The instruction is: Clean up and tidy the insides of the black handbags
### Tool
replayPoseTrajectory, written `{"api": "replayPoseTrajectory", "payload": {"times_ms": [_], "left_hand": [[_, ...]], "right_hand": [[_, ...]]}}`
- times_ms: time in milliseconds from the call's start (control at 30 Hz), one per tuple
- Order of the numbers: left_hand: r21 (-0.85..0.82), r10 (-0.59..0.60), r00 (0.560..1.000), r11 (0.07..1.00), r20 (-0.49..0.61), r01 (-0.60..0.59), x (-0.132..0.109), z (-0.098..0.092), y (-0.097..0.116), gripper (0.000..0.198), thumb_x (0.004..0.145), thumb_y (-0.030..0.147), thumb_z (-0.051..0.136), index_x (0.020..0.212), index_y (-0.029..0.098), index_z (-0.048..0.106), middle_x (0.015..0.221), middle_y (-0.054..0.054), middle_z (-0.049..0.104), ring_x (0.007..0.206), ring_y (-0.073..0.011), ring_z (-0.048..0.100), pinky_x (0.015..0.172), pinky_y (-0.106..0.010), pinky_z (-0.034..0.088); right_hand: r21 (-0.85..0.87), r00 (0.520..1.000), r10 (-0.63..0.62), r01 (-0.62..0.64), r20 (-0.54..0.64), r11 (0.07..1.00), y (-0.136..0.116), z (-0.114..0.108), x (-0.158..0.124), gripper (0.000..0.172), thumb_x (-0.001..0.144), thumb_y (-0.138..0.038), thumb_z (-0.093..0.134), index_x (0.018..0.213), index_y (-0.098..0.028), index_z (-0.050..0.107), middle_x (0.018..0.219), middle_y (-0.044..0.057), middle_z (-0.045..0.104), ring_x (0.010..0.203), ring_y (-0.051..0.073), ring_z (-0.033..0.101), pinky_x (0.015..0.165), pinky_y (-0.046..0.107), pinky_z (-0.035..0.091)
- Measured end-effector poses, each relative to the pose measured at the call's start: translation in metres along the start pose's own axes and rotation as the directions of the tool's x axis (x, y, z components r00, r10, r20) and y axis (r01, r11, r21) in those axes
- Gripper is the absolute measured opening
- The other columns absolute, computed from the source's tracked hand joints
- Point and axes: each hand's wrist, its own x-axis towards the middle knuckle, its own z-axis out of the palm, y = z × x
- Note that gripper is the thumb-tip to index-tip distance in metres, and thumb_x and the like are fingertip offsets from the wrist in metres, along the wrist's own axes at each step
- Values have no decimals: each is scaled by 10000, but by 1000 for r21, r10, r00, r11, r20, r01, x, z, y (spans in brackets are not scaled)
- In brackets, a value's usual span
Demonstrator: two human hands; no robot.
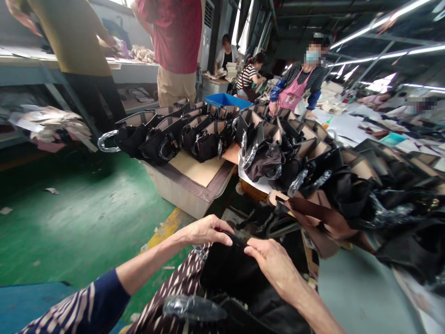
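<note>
A black bag (229, 273) rests on my lap at the bottom centre, its handle wrapped in clear plastic (194, 307). My left hand (206, 230) is closed, pinching the bag's top edge from the left. My right hand (269, 262) is closed too, gripping the same edge from the right. The two hands sit close together, thumbs nearly meeting. What lies under the fingers is hidden.
Rows of black-and-tan bags (194, 132) stand on a low box (189, 183) and along the table (347, 185) to the right. A green floor (69, 213) lies left. Two people stand at the far left; others work at the back, one in a pink apron (295, 90).
</note>
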Motion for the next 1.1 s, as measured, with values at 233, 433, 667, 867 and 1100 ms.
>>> {"api": "replayPoseTrajectory", "payload": {"times_ms": [233,433,667,867,1100], "left_hand": [[64,11,1000,998,-19,-9,5,5,-7,379,788,424,525,965,125,677,871,-28,655,787,-157,543,688,-191,397],[76,24,996,997,-88,-17,2,12,-6,361,798,401,512,940,114,678,831,-23,650,752,-138,536,681,-182,392],[33,58,990,998,-130,-54,2,16,-5,328,803,363,504,843,90,681,746,-17,626,701,-123,519,652,-184,382],[87,58,987,995,-147,-46,12,19,4,286,791,315,510,784,85,680,706,-10,618,670,-116,520,620,-179,378],[346,221,956,927,-193,-144,24,10,62,261,822,287,487,813,111,679,775,-39,644,717,-128,563,673,-191,405]], "right_hand": [[101,999,-17,13,41,995,-1,-4,-3,317,831,-333,401,552,-193,343,521,-65,339,544,93,331,542,236,212],[178,993,-58,39,102,983,-6,-9,0,293,842,-338,373,592,-204,442,562,-59,425,588,101,409,554,226,258],[122,996,-88,86,13,989,-16,-2,5,284,850,-290,375,612,-210,507,585,-30,550,598,115,479,577,238,281],[166,999,-25,17,49,986,-7,-4,4,233,813,-324,419,637,-209,520,618,-34,561,627,123,486,566,232,285],[341,996,52,-73,70,937,-3,-31,3,170,718,-288,509,784,-187,629,797,3,659,816,204,572,679,261,390]]}}
